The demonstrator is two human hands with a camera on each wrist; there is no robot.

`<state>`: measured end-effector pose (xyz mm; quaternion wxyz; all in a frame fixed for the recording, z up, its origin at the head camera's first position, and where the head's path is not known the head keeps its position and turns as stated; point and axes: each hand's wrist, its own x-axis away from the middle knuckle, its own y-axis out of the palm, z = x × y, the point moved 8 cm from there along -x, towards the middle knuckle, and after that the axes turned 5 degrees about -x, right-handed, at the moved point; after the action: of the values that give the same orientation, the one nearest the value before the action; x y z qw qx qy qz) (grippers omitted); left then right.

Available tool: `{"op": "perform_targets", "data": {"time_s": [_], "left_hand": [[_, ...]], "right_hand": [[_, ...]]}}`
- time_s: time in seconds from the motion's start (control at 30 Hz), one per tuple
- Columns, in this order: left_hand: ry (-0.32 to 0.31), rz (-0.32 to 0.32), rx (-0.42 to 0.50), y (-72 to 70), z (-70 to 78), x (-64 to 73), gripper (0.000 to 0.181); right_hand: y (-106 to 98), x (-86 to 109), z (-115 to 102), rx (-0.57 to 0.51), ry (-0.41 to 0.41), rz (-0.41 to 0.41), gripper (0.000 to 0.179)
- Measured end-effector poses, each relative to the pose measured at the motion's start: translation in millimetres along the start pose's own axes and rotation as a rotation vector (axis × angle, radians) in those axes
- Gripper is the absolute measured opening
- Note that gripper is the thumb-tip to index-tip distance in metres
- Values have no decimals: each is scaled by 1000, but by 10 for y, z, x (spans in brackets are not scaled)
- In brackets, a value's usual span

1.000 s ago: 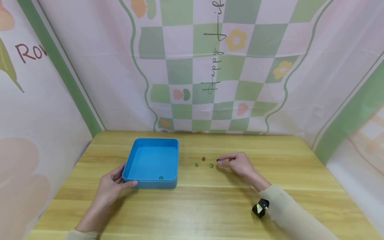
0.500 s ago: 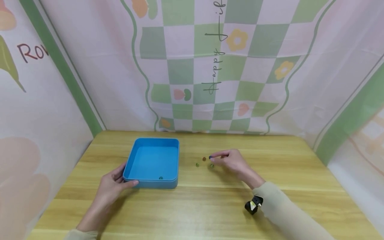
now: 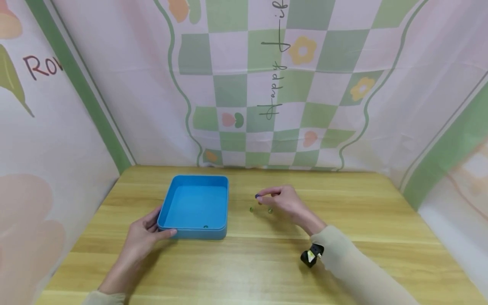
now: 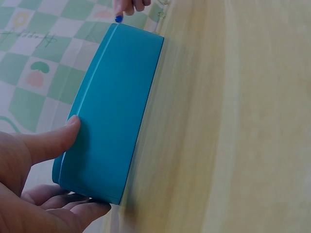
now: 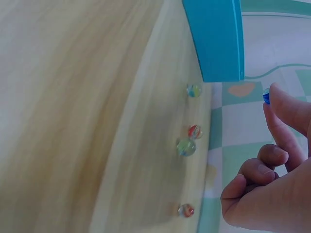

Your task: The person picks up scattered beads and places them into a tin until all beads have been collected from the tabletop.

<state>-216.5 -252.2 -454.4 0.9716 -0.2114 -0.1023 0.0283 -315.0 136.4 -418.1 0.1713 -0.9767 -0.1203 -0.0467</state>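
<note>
My left hand (image 3: 142, 237) grips the near left corner of an open blue box (image 3: 192, 234), thumb on its front wall and fingers at its side. A green marble (image 3: 206, 226) lies inside by the front wall, mostly hidden by the rim. Between thumb and index finger, my right hand (image 3: 287, 203) pinches a blue marble (image 5: 267, 96), held above the table to the right of the box. Below that hand lie two greenish marbles (image 5: 186, 146) and two red-and-clear marbles (image 5: 186, 210); in the head view the hand hides most of the red ones.
A wooden table (image 3: 244, 271) carries everything. Printed cloth (image 3: 263, 140) hangs along its back edge, with more cloth at both sides. A small black device (image 3: 311, 255) is strapped to the right wrist.
My right hand has lifted the blue marble and carried it left toward the box, passing over the other marbles. The left hand and box stay in place.
</note>
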Motion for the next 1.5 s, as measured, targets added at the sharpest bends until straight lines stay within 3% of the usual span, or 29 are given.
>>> {"op": "perform_targets", "data": {"time_s": [0.87, 1.07, 1.27, 1.5], "left_hand": [[1, 1, 0, -16, -7, 13, 97], [6, 4, -2, -22, -1, 29, 96], [14, 5, -2, -23, -7, 23, 95], [22, -3, 1, -14, -20, -2, 97]], "right_hand": [[468, -201, -354, -22, -9, -67, 22], [571, -270, -459, -3, -59, -70, 20], [721, -329, -562, -3, -102, -110, 19], [872, -396, -626, -40, -77, -152, 19]]}}
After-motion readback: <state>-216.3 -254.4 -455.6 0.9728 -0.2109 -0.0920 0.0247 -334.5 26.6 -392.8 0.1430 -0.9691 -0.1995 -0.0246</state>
